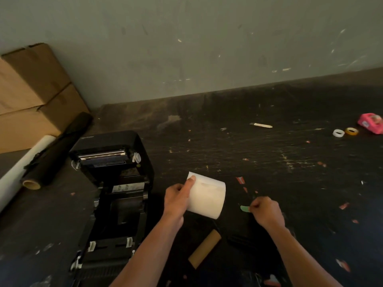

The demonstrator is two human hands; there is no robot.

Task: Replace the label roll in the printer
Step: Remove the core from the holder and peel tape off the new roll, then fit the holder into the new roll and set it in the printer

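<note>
A: What's the setting?

B: A dark, scuffed tabletop dotted with paper scraps, running back to a grey-green wall marked with scratches. Two cardboard boxes are stacked in the far left corner, and a white roll and a black roll of sheet material lie slanted in front of them.

A: And the label roll?

B: The label roll is plain white, wide and full. The left hand grips it at its left end, thumb pressed along the near rim, holding it just right of the printer. Whether it rests on the table I cannot tell.

A: The other hand?

B: The right hand is curled closed, fingertips pressed together beside a small green scrap; whether it pinches anything I cannot tell.

A: What is inside the printer?

B: The black printer stands open, lid tipped back, showing a metal bar and white fittings under the lid. The roll bay below looks dark; I see no white roll in it.

A: Anything near the hands?

B: A bare brown cardboard core lies on the table between the forearms, with a dark bar-like object just right of it.

A: Room to move?

B: The middle and back of the table are open. Far right sit a white tape ring, a yellow tape ring and a pink object; a small pale stick lies mid-back.
</note>
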